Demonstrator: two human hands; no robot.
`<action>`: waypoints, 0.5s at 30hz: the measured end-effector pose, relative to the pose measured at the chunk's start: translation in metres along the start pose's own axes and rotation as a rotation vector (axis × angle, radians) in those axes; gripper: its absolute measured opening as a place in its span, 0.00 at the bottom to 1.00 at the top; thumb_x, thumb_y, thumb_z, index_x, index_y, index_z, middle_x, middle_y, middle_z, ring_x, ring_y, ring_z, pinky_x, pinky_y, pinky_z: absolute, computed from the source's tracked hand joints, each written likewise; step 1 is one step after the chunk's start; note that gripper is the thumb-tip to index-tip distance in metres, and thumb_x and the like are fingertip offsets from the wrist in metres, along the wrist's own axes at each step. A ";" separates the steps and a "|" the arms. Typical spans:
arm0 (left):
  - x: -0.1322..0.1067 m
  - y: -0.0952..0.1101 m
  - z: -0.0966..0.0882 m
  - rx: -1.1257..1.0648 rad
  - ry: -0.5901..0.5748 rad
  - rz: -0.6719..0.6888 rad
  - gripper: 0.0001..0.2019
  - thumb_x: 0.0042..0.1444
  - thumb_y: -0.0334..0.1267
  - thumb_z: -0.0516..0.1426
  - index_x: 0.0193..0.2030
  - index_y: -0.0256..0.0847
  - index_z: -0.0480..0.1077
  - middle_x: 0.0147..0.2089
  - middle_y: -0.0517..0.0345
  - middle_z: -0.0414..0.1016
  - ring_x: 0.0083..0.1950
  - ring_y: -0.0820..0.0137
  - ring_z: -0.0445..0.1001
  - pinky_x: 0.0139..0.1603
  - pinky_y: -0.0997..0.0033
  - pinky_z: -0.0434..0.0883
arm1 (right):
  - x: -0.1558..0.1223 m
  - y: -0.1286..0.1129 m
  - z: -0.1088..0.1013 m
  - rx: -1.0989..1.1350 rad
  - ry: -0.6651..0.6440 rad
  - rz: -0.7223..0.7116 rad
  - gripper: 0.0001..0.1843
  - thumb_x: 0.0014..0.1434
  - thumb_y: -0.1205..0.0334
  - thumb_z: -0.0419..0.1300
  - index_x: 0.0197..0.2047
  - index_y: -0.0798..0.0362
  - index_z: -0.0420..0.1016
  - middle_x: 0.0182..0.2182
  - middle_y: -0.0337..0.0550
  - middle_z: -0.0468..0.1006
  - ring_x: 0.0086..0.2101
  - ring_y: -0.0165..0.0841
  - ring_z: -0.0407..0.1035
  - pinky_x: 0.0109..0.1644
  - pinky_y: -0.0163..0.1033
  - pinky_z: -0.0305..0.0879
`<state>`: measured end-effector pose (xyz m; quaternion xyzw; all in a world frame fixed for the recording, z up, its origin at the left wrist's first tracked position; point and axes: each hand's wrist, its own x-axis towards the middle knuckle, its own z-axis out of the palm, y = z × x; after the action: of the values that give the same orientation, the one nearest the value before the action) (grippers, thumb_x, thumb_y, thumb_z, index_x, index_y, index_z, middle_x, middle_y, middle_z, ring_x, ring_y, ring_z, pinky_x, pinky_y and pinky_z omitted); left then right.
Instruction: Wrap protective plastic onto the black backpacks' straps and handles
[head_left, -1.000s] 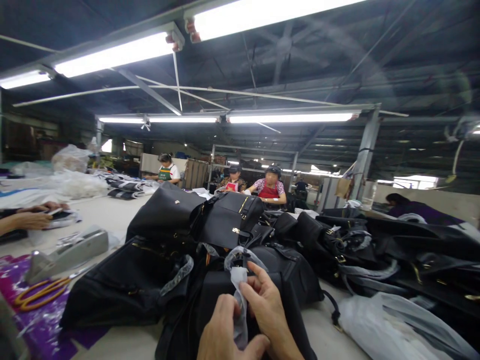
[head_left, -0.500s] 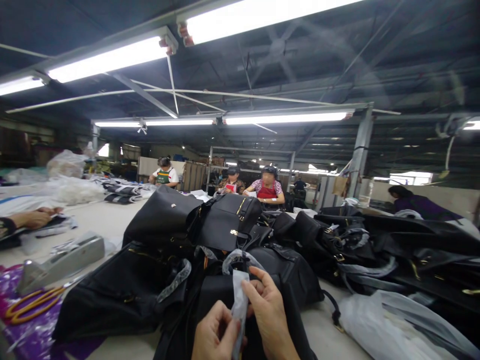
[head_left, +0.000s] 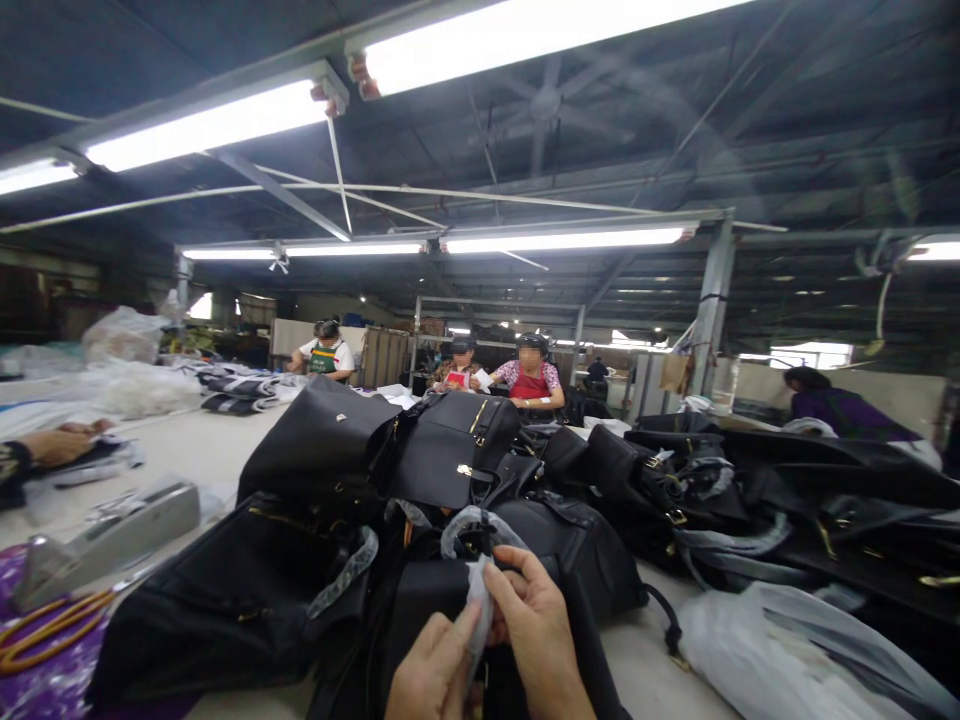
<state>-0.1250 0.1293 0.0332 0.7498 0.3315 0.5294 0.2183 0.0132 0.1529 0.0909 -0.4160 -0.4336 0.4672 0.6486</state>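
Note:
Between my hands is a strip of whitish translucent wrapping (head_left: 478,590), folded around what looks like a narrow black strap. My right hand (head_left: 536,625) pinches its upper end between thumb and fingers. Lower down, my left hand (head_left: 435,660) presses the strip with its fingers, and part of its grip is hidden. Beneath both hands lies a black bag (head_left: 427,595); a handle wrapped in clear plastic (head_left: 480,522) arches just beyond my fingertips.
More black bags (head_left: 315,430) are heaped ahead and to the right. At left are a tape dispenser (head_left: 112,540), orange-handled scissors (head_left: 56,630) and a co-worker's hand (head_left: 64,445). White plastic bags (head_left: 787,650) lie at right. Several people sit or bend farther back.
The strip, flat and broad before, is now narrower and folded over. My left fingers have moved up along it, nearer my right hand. The camera view has shifted slightly.

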 end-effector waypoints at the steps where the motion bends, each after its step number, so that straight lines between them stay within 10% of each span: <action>1: 0.001 0.000 0.000 -0.009 0.042 -0.017 0.21 0.67 0.45 0.47 0.63 0.51 0.67 0.37 0.51 0.74 0.37 0.67 0.76 0.40 0.75 0.73 | -0.001 -0.002 -0.001 0.013 -0.021 0.023 0.39 0.35 0.33 0.71 0.40 0.55 0.69 0.18 0.34 0.73 0.18 0.29 0.65 0.20 0.34 0.63; 6: 0.008 0.007 -0.002 -0.027 0.030 -0.066 0.20 0.65 0.42 0.51 0.62 0.47 0.70 0.39 0.50 0.77 0.38 0.65 0.77 0.44 0.73 0.75 | -0.008 -0.014 -0.005 0.062 -0.132 0.082 0.41 0.38 0.36 0.72 0.46 0.57 0.70 0.24 0.38 0.78 0.24 0.32 0.71 0.27 0.36 0.68; 11: 0.018 0.013 -0.014 0.080 -0.070 -0.050 0.27 0.56 0.28 0.54 0.63 0.46 0.68 0.59 0.49 0.75 0.59 0.58 0.73 0.63 0.65 0.67 | -0.006 -0.020 -0.003 0.020 -0.114 0.080 0.44 0.33 0.41 0.75 0.48 0.58 0.68 0.21 0.34 0.75 0.23 0.32 0.70 0.25 0.36 0.70; 15: 0.019 0.012 -0.016 0.204 -0.128 0.004 0.29 0.55 0.26 0.52 0.64 0.42 0.67 0.49 0.45 0.79 0.49 0.60 0.79 0.53 0.69 0.74 | 0.004 -0.022 0.002 -0.142 -0.020 0.061 0.34 0.35 0.43 0.72 0.40 0.57 0.70 0.13 0.26 0.65 0.15 0.28 0.63 0.16 0.32 0.63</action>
<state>-0.1323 0.1345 0.0596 0.8009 0.3678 0.4444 0.1606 0.0179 0.1526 0.1134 -0.4691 -0.4593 0.4590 0.5987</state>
